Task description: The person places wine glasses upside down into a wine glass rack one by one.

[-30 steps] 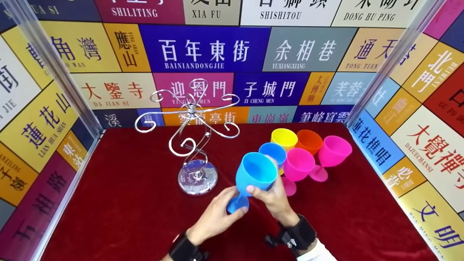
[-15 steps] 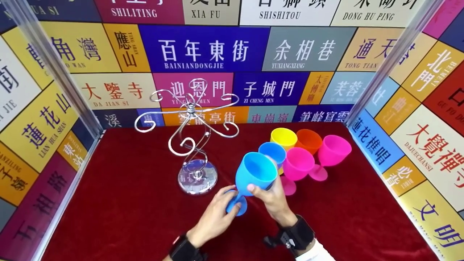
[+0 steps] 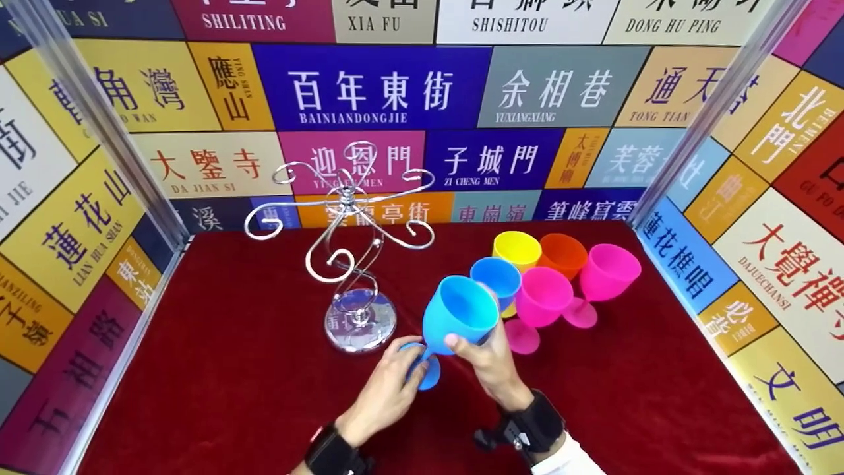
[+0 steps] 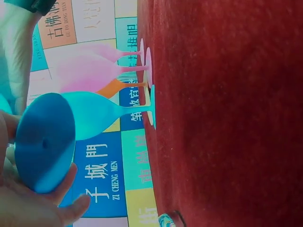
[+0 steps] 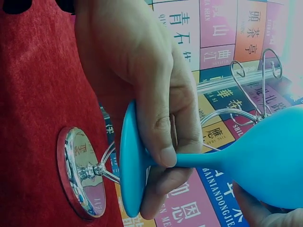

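A light blue plastic goblet point(image 3: 458, 320) is tilted in the air above the red cloth, its mouth facing up toward the head camera. My right hand point(image 3: 489, 366) grips its bowl from the right, thumb across the near side. Below, my left hand point(image 3: 389, 386) pinches the stem just above the round foot point(image 5: 132, 163), with thumb and fingertips round it in the right wrist view. From beneath, the foot shows as a blue disc point(image 4: 45, 144) in the left wrist view. The right hand's other fingers are mostly hidden behind the bowl.
A silver wire stand point(image 3: 359, 320) with curled arms rises left of the hands. Several goblets stand to the right: blue point(image 3: 496, 280), yellow point(image 3: 516, 249), orange point(image 3: 562, 254) and two pink ones, one near point(image 3: 544, 297), one farther right point(image 3: 610, 272). Printed panels enclose the red cloth point(image 3: 217, 369).
The light blue goblet and both hands have shifted slightly left. My left fingers have moved from around the foot up to the stem. The stand and other goblets stay put.
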{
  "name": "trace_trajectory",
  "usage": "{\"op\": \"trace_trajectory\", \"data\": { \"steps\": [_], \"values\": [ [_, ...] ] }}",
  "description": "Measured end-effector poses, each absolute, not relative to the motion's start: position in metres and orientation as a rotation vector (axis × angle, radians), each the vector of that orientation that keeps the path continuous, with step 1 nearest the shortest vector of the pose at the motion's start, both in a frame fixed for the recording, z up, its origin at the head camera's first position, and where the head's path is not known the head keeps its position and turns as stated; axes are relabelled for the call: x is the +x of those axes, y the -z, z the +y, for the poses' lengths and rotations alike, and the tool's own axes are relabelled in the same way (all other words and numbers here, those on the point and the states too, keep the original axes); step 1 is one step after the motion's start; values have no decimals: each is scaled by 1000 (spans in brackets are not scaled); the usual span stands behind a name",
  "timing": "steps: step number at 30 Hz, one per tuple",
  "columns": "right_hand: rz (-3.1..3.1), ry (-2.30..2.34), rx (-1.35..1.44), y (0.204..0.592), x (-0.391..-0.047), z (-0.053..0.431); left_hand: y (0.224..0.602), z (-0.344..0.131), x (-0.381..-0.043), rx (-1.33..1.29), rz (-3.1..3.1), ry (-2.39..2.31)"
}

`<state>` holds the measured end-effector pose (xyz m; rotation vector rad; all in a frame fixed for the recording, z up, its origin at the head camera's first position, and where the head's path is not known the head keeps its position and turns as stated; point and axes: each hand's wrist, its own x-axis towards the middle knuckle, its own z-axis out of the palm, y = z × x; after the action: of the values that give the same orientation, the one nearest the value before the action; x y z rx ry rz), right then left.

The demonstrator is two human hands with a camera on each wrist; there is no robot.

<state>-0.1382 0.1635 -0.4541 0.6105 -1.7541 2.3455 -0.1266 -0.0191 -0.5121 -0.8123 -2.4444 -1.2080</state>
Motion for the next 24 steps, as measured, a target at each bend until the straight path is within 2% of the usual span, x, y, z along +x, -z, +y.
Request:
{"op": "trace_trajectory", "data": {
  "steps": [15, 24],
  "values": [
    [-1822, -2329, 647, 454, -139, 174, 503, -28, -130, -846, -2508, 1098],
    [-1841, -2283, 784, 444, -141, 187, 494, -38, -133, -876, -2531, 1041]
  ]
}}
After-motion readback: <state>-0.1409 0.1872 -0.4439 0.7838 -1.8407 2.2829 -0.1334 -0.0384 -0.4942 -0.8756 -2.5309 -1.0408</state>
